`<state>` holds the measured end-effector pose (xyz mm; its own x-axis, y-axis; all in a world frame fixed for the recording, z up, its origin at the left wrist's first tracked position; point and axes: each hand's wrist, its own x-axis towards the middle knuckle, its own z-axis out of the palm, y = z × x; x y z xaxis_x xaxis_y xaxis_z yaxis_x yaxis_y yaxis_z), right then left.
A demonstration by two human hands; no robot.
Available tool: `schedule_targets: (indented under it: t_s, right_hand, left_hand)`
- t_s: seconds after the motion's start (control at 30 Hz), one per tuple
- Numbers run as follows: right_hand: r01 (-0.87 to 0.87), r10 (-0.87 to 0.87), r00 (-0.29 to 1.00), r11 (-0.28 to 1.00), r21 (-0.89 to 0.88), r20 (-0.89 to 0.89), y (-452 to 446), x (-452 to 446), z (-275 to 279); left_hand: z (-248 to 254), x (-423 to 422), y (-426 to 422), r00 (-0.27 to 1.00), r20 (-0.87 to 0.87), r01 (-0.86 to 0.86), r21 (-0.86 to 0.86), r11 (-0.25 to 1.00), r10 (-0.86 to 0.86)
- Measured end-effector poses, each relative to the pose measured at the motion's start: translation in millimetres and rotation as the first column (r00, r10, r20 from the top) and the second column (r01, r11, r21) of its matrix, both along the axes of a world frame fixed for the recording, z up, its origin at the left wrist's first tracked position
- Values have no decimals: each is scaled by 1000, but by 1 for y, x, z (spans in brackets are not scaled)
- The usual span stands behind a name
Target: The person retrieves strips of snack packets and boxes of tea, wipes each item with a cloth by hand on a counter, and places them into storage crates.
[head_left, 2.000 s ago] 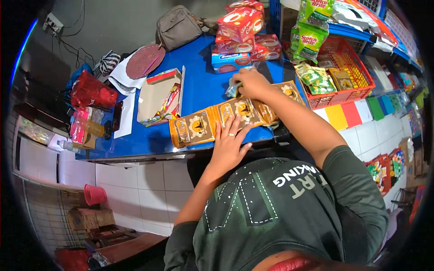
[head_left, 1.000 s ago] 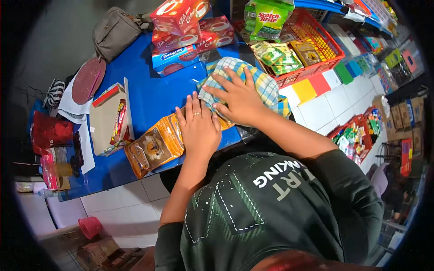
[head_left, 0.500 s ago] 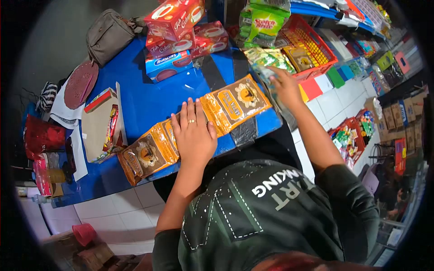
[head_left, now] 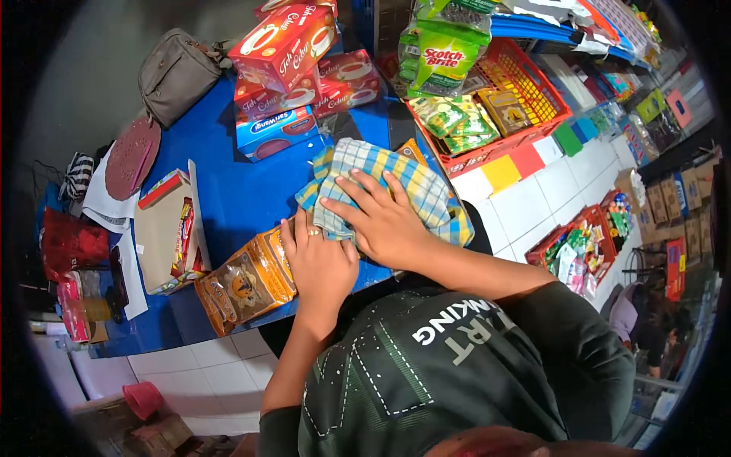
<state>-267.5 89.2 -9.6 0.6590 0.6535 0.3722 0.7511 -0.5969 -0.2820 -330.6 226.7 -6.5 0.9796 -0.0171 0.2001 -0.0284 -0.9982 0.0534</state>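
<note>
A strip of orange-brown sachets (head_left: pixel 247 282) lies along the front edge of the blue table, one end showing beyond the cloth. Flat on the strip near its middle rests my left hand (head_left: pixel 324 263), a ring on one finger, fingertips at the cloth's edge. My right hand (head_left: pixel 388 225) presses with spread fingers on a blue, yellow and white checked cloth (head_left: pixel 365 160). This crumpled cloth covers most of the strip's right part; a bit of orange wrapper peeks out above it.
Red tea boxes (head_left: pixel 285 49) and a blue tea box (head_left: pixel 274 133) are stacked at the back. A red basket (head_left: pixel 525 84) holding green packets stands right, beside scouring pads (head_left: pixel 445 57). To the left are an open carton (head_left: pixel 164 236) and a grey bag (head_left: pixel 183 72).
My right hand has come left from the table's right edge, bringing the checked cloth over the sachets. My left hand stays on the strip, shifted slightly down.
</note>
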Motion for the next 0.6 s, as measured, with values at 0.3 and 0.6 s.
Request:
schedule_targets:
  t_s: [0.3, 0.6]
  right_hand:
    - [312, -311, 950, 950, -5, 16, -56, 38, -1]
    - [339, -306, 940, 878, 338, -148, -94, 76, -19]
  left_hand:
    - [-1, 3, -2, 984, 176, 14, -125, 992, 8]
    - [-9, -2, 6, 974, 228, 40, -224, 974, 13]
